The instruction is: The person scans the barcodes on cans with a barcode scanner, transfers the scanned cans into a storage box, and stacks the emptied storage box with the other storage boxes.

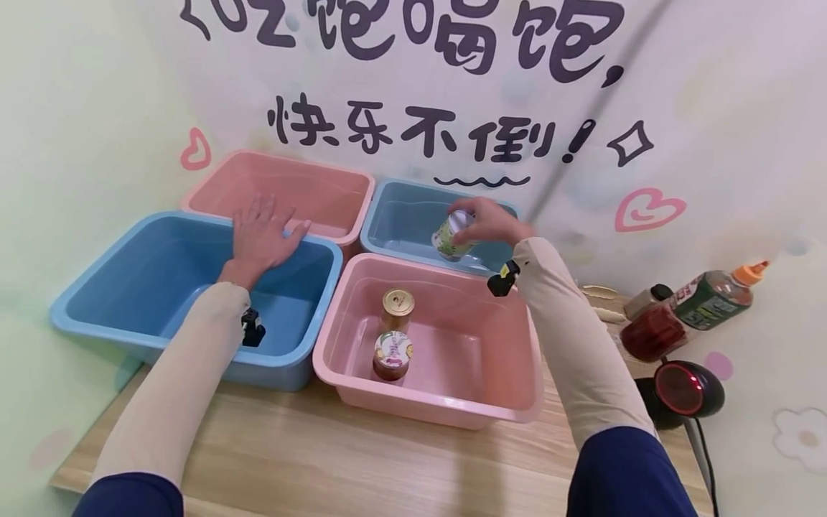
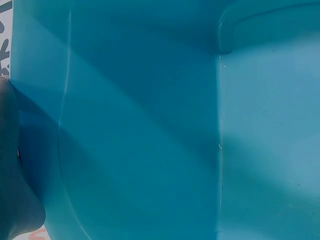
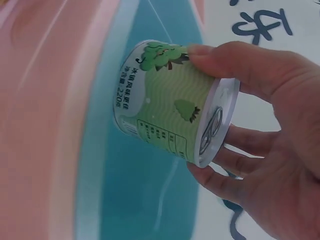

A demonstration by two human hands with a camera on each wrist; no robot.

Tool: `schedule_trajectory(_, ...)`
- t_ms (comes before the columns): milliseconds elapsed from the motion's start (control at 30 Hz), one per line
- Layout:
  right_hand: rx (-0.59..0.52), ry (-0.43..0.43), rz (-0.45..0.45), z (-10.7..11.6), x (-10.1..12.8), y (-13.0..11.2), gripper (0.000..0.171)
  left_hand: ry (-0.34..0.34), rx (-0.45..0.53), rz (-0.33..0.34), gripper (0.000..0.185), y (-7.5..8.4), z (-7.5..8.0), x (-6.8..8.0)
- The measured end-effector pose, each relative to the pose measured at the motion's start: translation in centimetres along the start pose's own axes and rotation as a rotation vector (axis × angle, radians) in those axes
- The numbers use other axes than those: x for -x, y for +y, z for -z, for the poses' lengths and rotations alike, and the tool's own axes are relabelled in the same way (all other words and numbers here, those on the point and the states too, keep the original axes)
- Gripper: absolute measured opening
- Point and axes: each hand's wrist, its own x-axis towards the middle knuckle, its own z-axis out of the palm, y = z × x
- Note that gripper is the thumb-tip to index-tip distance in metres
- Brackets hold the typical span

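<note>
Right hand pinching a tilted green can above the rear blue tub; left hand, fingers spread, above the front blue tub beside it.

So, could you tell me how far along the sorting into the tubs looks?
Done: two jars stand in the near pink tub. In hand: the right hand holds a green can over the far blue tub. Left: bottles lie on the table's right side. The left hand hovers open.

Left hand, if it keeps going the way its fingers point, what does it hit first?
Probably the far pink bin. The left hand hovers open over the near blue bin, fingers aimed up and away toward it. Depth is unclear.
</note>
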Motion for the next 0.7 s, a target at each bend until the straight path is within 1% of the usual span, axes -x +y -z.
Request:
schedule_trajectory(167, -0.009, -0.011, 0.005, -1.5, -1.6, -0.3, 0.06, 0.006, 0.002, -0.008, 0.076, 0.3, 0.0, -0.2)
schedule_trajectory(333, 0.002, -0.031, -0.008, -3.1, -3.0, -0.8, 0.061, 0.004, 0.003, 0.001, 0.076, 0.1, 0.0, -0.1)
schedule_trajectory(433, -0.018, -0.059, -0.02, -3.9, -3.7, -1.0, 0.061, 0.007, 0.001, 0.007, 0.076, -0.1, 0.0, 0.0)
schedule_trajectory(567, -0.056, -0.104, -0.04, -4.9, -4.5, -1.1, 0.058, 0.005, -0.007, 0.012, 0.076, -0.1, 0.1, 0.1)
schedule_trajectory(700, -0.038, -0.123, -0.032, -6.0, -5.3, -0.9, 0.051, -0.003, -0.017, 0.01, 0.074, 0.1, 0.4, 0.2)
